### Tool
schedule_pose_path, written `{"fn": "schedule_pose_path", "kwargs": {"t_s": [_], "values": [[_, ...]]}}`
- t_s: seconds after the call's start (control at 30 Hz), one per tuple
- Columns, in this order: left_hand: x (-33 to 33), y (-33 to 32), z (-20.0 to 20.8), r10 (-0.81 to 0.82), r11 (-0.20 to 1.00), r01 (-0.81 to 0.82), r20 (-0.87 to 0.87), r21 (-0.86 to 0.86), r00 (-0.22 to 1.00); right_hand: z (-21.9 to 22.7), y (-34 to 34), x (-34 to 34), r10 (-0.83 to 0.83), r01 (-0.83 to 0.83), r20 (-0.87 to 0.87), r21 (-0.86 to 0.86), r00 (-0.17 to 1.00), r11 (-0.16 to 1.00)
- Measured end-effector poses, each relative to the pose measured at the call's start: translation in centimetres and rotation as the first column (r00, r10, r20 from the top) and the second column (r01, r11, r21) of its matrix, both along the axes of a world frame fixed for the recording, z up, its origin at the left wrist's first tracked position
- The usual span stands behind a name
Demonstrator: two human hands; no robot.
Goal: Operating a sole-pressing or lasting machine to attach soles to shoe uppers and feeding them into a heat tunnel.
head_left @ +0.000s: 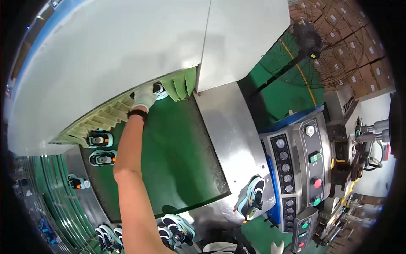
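My left hand (145,97), in a white glove with a dark band at the wrist, reaches to the pale green strip curtain (179,84) of a large white machine. Its fingers are partly hidden among the strips, so their grip does not show. Right beside it, a light blue and black shoe (160,91) pokes out under the curtain on the green conveyor belt (177,148). My right hand (277,248), also white-gloved, hangs low at the bottom right edge, with finger and thumb apart and nothing visible in it.
Two shoes lie on the belt's left side, one shoe (102,158) nearer. Another shoe (253,198) rests on the metal ledge at right; several shoes (179,228) line the near edge. A control panel (313,161) stands right, a caged fan (311,42) behind, roller racks (55,190) left.
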State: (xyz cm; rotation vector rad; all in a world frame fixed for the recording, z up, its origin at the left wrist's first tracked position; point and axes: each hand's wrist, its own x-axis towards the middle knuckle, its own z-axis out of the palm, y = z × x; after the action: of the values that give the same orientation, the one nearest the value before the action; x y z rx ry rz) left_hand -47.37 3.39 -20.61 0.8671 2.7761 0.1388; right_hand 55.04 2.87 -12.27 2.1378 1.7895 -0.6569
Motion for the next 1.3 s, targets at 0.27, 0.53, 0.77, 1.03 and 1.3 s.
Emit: {"fn": "schedule_pose_path", "kwargs": {"t_s": [0.27,0.53,0.77,1.03,1.3], "values": [[2.9,0.0,-4.2,-0.175,0.984,0.18,-0.225,0.002,0.959,-3.9,-4.0,-2.2,-0.155,0.117,-0.338,-0.129,0.928,0.985],[29.6,-8.1,2.9,-0.208,0.967,0.238,0.262,-0.088,0.942,-2.0,2.6,-16.7,-0.09,-0.014,-0.676,-0.147,0.731,0.989],[49.1,-5.2,14.5,-0.523,0.79,0.007,0.669,0.613,0.528,8.3,6.1,-22.5,-0.256,-0.091,-0.912,-0.298,0.321,0.95],[58.0,8.1,28.4,-0.924,0.371,0.182,0.344,0.911,0.165,13.3,8.4,-19.8,-0.709,-0.443,-0.509,-0.555,-0.488,0.704],[66.0,20.1,32.6,-0.888,0.286,0.433,0.068,0.855,0.454,16.5,13.8,-3.9,-0.36,-0.044,-0.602,-0.474,-0.712,0.879]]}}
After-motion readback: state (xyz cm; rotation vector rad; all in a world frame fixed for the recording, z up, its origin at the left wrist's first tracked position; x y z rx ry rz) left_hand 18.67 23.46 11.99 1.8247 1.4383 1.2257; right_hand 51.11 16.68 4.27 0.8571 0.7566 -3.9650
